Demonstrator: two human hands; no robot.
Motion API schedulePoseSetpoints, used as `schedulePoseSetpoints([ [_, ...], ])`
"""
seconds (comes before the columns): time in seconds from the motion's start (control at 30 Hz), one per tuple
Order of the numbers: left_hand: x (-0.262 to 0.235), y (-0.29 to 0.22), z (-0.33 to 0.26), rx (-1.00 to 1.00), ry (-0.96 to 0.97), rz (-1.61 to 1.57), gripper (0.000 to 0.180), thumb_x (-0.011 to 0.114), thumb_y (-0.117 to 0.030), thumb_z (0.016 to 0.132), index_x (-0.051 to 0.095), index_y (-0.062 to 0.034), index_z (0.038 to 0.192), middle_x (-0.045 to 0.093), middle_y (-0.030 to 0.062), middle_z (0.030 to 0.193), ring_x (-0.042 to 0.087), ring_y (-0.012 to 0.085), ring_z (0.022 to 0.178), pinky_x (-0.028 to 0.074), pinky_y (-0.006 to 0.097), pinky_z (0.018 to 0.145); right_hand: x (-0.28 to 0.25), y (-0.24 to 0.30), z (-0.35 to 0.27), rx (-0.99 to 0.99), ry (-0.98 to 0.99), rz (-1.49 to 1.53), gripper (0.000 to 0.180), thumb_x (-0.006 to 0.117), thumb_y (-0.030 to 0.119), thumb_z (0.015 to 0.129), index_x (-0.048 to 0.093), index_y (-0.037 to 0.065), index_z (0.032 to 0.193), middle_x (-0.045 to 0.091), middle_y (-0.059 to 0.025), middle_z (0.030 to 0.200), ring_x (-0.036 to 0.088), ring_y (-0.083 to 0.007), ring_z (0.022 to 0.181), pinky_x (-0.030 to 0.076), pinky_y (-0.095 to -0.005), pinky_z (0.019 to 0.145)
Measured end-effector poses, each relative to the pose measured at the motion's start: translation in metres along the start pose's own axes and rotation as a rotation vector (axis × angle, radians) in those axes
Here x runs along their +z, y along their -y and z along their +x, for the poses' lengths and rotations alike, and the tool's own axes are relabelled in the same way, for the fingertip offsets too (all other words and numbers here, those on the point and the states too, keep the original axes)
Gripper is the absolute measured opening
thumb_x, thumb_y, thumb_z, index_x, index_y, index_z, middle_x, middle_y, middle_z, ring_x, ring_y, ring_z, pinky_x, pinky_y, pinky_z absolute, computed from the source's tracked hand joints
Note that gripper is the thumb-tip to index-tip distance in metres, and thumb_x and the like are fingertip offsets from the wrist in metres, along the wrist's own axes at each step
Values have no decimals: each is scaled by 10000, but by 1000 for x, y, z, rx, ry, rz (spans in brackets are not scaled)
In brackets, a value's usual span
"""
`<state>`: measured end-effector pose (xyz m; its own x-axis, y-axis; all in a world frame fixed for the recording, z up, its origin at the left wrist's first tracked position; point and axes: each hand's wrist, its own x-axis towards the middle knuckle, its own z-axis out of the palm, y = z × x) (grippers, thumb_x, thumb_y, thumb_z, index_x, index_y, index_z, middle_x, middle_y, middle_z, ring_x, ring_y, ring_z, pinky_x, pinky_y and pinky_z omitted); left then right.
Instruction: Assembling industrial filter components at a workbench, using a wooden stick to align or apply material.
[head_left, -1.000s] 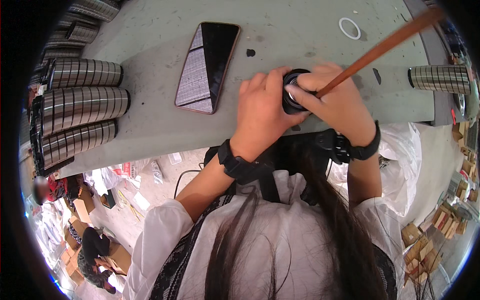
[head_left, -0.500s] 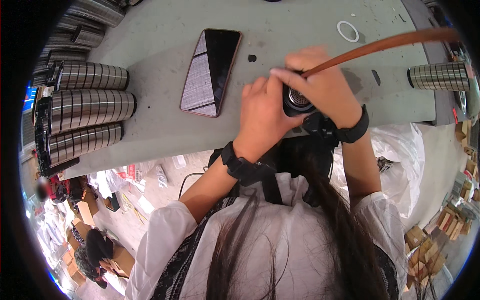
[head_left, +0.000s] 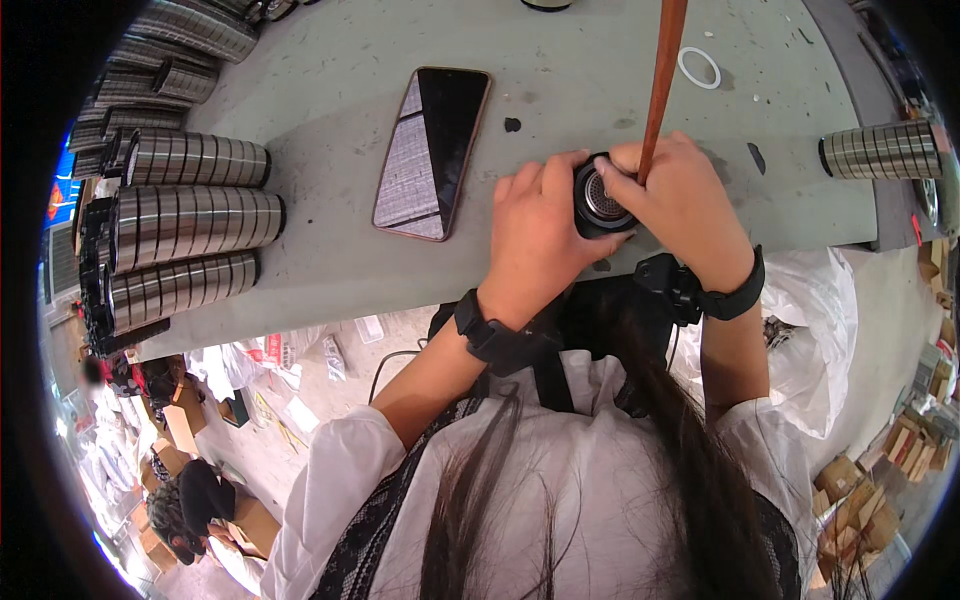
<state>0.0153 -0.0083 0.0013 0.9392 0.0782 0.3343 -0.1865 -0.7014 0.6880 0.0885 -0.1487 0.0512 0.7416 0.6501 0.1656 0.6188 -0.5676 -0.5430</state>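
Pretty scuffed grey-green counter (head_left: 335, 245) tbh: phone (head_left: 432, 155) lying flat, white ring (head_left: 707, 86) to its right, banded metal cylinders (head_left: 197, 224) on the left, another (head_left: 880, 152) far right.

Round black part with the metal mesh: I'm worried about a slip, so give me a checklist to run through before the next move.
1. Left hand around the round black part: ok, fingers and thumb against its side.
2. Metal mesh facing up: ok.
3. Brown strip in the right hand: ok, beside the thumb.
4. Strip's lower end against the mesh: cannot tell, the right hand hides it.
5. Phone apart from both hands: ok.
6. Tabletop free of scraps: not ok, a dark scrap lies right of the phone.
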Motion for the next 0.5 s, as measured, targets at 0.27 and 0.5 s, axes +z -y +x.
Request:
schedulePoseSetpoints([
  [0.27,1,2,-1,17,-7,3,701,863,-227,511,518,-17,1084,619,138,956,586,335,884,418,412,771,3,-4,9,-2,-177,-67,266,624,269,835,575,38,711,539,-123,637,529,-298,670,391,-377,666],
  [0.5,0,0,-1,15,-16,42,701,861,-228,506,513,-11,1075,604,147,896,574,343,834,417,417,739,14,-7,20,-149,-221,16,278,644,297,811,566,48,716,537,-97,644,518,-292,654,386,-377,664],
])
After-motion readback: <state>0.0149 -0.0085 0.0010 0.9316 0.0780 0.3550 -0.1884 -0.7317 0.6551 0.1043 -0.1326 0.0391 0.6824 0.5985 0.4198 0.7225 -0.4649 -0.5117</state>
